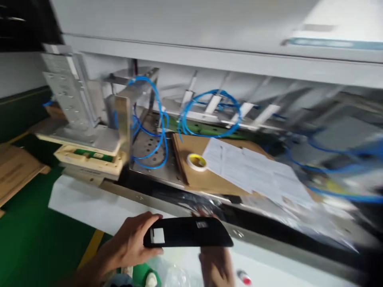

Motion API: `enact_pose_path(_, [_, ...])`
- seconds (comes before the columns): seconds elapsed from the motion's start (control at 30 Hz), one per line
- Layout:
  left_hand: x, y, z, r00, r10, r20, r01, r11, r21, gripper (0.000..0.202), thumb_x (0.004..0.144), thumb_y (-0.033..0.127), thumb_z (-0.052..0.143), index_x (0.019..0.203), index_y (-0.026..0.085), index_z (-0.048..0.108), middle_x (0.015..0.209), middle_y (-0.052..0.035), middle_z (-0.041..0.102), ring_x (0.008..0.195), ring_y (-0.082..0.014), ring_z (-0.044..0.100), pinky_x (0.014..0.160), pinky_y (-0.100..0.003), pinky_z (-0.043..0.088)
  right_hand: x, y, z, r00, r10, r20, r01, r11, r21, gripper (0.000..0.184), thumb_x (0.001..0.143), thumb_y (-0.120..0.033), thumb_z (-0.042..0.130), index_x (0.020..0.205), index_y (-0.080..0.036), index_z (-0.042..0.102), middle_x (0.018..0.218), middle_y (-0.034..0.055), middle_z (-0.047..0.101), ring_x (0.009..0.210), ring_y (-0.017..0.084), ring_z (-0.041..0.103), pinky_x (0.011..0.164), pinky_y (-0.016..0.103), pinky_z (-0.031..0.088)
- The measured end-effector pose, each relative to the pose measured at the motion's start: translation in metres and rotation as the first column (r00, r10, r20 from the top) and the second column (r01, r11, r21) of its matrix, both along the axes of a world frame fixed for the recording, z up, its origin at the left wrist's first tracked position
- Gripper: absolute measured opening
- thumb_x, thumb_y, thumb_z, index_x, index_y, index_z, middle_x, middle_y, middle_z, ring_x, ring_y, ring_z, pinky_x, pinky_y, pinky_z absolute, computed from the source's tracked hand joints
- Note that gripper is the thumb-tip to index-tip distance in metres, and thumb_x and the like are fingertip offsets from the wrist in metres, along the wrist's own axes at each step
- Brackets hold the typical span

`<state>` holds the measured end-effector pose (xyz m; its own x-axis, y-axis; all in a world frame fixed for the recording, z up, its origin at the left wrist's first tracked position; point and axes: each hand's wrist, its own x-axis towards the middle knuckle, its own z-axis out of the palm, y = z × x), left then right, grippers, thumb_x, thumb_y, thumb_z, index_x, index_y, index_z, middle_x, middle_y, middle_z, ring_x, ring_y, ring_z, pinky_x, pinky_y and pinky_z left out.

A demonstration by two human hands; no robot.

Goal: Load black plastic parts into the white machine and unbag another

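A long black panel (187,232) with rounded corners and a slanted right end is held up in front of me. It bears a white label (158,235) near its left end and a small pale mark right of its middle. My left hand (136,239) grips the left end, thumb and fingers closed around it. My right hand (217,265), blurred, comes from below and behind the panel. Its blurred fingertips show above the top edge, while the panel hides the rest of the fingers.
Beyond the panel lie a tape roll (196,162), paper sheets (254,167) and cardboard (188,175) on the bench. Blue air hoses (161,131) loop over a metal fixture (74,95) at left and several cylinders. A red-tipped item (244,278) lies below right.
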<state>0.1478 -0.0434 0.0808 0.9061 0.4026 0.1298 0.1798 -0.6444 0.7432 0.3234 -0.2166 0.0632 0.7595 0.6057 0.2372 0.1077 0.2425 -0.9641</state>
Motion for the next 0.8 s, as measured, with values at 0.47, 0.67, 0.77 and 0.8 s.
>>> enact_pose_path(0.47, [-0.146, 0.072, 0.010, 0.617, 0.568, 0.545, -0.774, 0.308, 0.554, 0.044, 0.096, 0.037, 0.074, 0.135, 0.019, 0.061, 0.121, -0.0131, 0.076, 0.111, -0.0275, 0.073, 0.098, -0.040, 0.058, -0.070, 0.235, 0.044, 0.026, 0.518, 0.855, -0.186, 0.843, -0.505, 0.074, 0.101, -0.057, 0.061, 0.161, -0.017, 0.045, 0.123, 0.0191, 0.073, 0.111, 0.035, 0.069, 0.098, 0.049, 0.057])
enact_pose_path(0.67, [-0.149, 0.043, -0.059, 0.514, 0.653, 0.556, -0.849, 0.295, 0.438, 0.015, 0.105, 0.028, 0.059, 0.113, 0.020, 0.069, 0.088, -0.0041, 0.079, 0.072, -0.0157, 0.075, 0.065, -0.025, 0.057, -0.110, 0.345, 0.048, -0.095, 0.455, 0.886, 0.074, 0.890, -0.449, 0.063, 0.107, -0.053, 0.048, 0.150, -0.007, 0.053, 0.122, 0.0234, 0.073, 0.114, 0.034, 0.070, 0.099, 0.047, 0.059])
enact_pose_path(0.77, [-0.125, 0.016, -0.124, 0.627, 0.654, 0.422, -0.770, 0.439, 0.463, 0.019, 0.101, 0.016, 0.055, 0.103, 0.023, 0.072, 0.076, -0.0006, 0.077, 0.062, -0.0145, 0.073, 0.060, -0.024, 0.056, -0.110, 0.390, 0.043, -0.075, 0.460, 0.885, 0.117, 0.885, -0.450, 0.060, 0.108, -0.053, 0.044, 0.142, -0.006, 0.061, 0.124, 0.0268, 0.075, 0.116, 0.037, 0.071, 0.102, 0.050, 0.058])
enact_pose_path(0.8, [-0.116, 0.006, -0.145, 0.627, 0.683, 0.374, -0.764, 0.445, 0.468, 0.020, 0.098, 0.015, 0.057, 0.094, 0.025, 0.073, 0.073, 0.0001, 0.076, 0.060, -0.0154, 0.072, 0.059, -0.024, 0.055, -0.107, 0.402, 0.042, -0.065, 0.469, 0.881, 0.123, 0.880, -0.459, 0.060, 0.109, -0.053, 0.042, 0.137, -0.006, 0.065, 0.119, 0.0263, 0.077, 0.112, 0.037, 0.073, 0.101, 0.050, 0.059])
